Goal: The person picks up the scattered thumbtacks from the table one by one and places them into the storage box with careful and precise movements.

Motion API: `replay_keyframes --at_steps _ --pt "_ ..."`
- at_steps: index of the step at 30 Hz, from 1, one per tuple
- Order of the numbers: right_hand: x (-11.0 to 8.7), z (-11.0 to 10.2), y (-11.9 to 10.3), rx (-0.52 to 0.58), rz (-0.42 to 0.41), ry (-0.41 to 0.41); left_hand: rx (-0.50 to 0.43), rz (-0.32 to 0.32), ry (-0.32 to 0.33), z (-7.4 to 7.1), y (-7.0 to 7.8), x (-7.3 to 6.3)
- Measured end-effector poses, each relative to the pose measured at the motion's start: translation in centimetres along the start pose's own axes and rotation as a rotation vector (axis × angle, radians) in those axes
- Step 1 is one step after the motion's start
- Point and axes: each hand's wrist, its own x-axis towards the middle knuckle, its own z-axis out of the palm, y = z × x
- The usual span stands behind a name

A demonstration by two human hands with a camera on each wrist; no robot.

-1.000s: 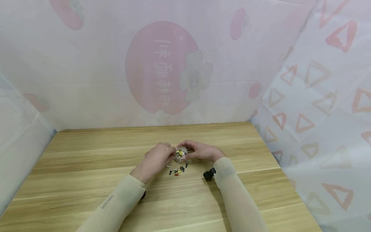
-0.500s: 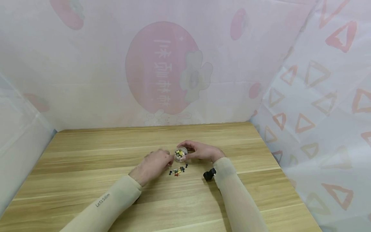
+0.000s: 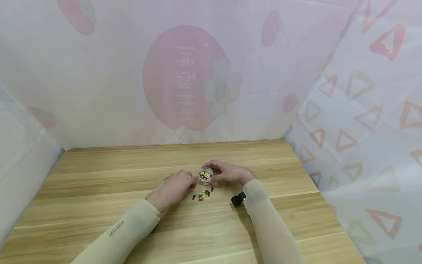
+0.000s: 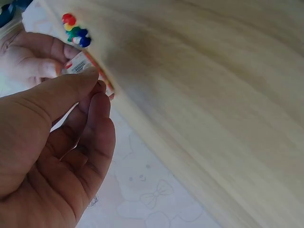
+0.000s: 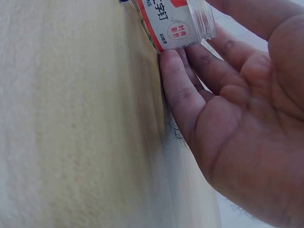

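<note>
A clear round jar [image 3: 206,176] of multicoloured push pins stands uncapped on the wooden table. Its red-and-white label [image 5: 166,21] shows in the right wrist view. My right hand [image 3: 230,173] grips the jar from the right, thumb in front and fingers behind. Left of the jar, my left hand [image 3: 174,187] is low over the table. In the left wrist view its thumb [image 4: 71,90] and index finger pinch together at the tips, around what looks like a white push pin, mostly hidden. Loose push pins [image 3: 202,195] lie just in front of the jar.
The wooden table [image 3: 108,172] extends around both hands. Printed cloth walls [image 3: 115,73] rise at the back and sides. A black wrist device [image 3: 238,198] sits under the right cuff, beside the pins.
My left hand has drawn back from the jar's rim, down and left toward the table. The white push pin lying near it has gone from sight. My right hand keeps its grip on the jar.
</note>
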Motion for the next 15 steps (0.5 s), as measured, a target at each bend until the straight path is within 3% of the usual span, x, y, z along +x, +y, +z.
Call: replay_keyframes --at_steps 9,15 --pt "0.0 0.0 0.1 -0.001 0.013 0.006 -0.037 -0.019 0.118 -0.5 0.4 0.8" --pt "0.0 0.0 0.1 -0.001 -0.004 0.011 -0.055 -0.047 0.163 -0.7 0.6 1.8"
